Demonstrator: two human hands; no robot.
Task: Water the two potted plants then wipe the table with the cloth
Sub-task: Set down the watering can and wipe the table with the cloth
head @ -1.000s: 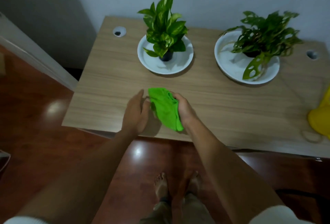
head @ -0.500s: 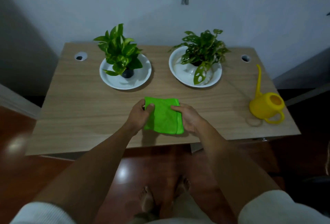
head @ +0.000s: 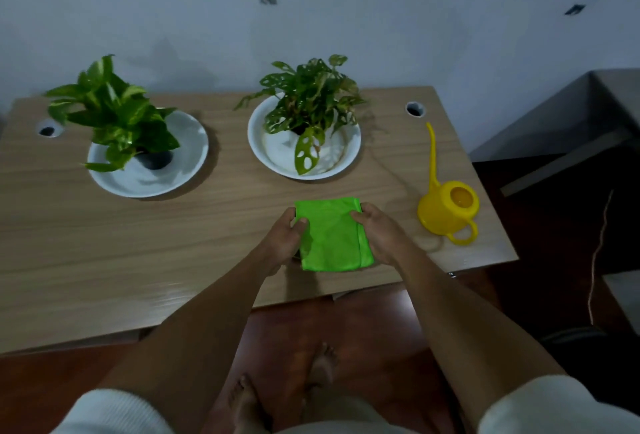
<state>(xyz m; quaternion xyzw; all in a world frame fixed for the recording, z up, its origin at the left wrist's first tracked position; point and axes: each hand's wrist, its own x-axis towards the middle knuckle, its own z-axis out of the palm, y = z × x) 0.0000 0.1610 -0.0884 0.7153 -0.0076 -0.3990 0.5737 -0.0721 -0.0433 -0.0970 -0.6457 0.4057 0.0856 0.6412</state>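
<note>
A folded bright green cloth (head: 330,236) lies flat on the wooden table (head: 138,236) near its front edge. My left hand (head: 285,241) grips the cloth's left edge, thumb on top. My right hand (head: 379,233) holds the right edge the same way. Behind them stand two potted plants, each in a white dish: a broad-leaved one (head: 114,115) at the left and a hole-leaved one (head: 310,94) in the middle. A yellow watering can (head: 446,208) with a long thin spout stands upright to the right of the cloth.
Round cable holes sit in the table's back corners, one at the left (head: 48,129) and one at the right (head: 414,109). A grey wall runs behind the table. A dark low surface (head: 571,129) lies off the right side. My bare feet (head: 287,388) stand on the red floor.
The cloth went from bunched in my right hand to spread flat and folded between both hands. The camera swung right, so the watering can came into view.
</note>
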